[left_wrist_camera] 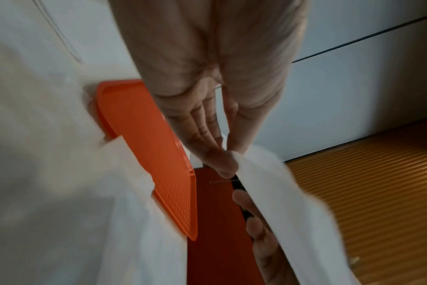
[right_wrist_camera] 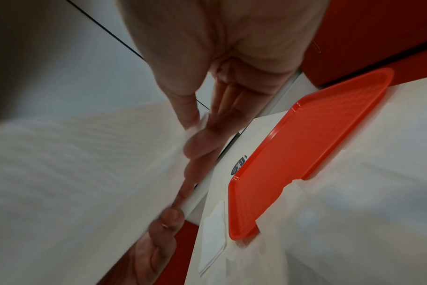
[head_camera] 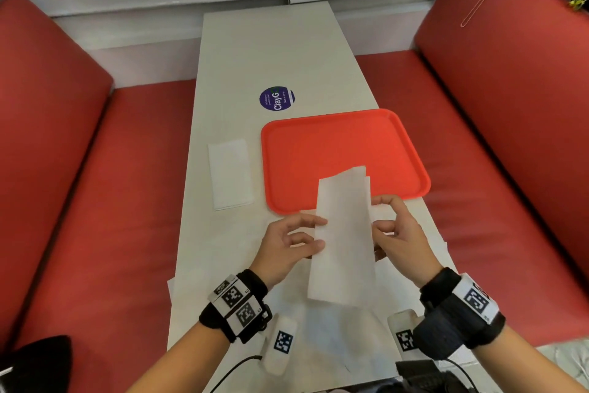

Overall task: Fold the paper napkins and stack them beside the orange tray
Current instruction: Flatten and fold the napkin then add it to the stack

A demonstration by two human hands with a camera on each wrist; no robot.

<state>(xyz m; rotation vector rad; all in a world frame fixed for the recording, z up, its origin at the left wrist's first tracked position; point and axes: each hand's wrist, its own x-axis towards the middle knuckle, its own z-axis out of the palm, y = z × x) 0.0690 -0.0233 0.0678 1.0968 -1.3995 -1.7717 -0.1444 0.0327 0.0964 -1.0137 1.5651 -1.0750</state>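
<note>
Nearest the viewer, loose white paper napkins (head_camera: pixel 334 338) lie spread flat and thin over the near end of a pale table (head_camera: pixel 271 48); above them a long white napkin (head_camera: pixel 344 239), folded into a narrow soft-edged strip with a faint embossed weave, is held off the table between both hands; the left hand (head_camera: pixel 287 246) pinches its left edge between thumb and fingertips; the right hand (head_camera: pixel 396 233) pinches its right edge likewise, the other fingers loosely curled; the strip's far end overlaps the near rim of the orange tray (head_camera: pixel 411 150), a rounded rectangle of stiff plastic with a dimpled floor; just left of the tray a folded napkin (head_camera: pixel 230 174) lies flat on the table, crisp and rectangular; farther off sits a round purple sticker (head_camera: pixel 276 98); glossy red padded benches (head_camera: pixel 510 106) flank both sides.
</note>
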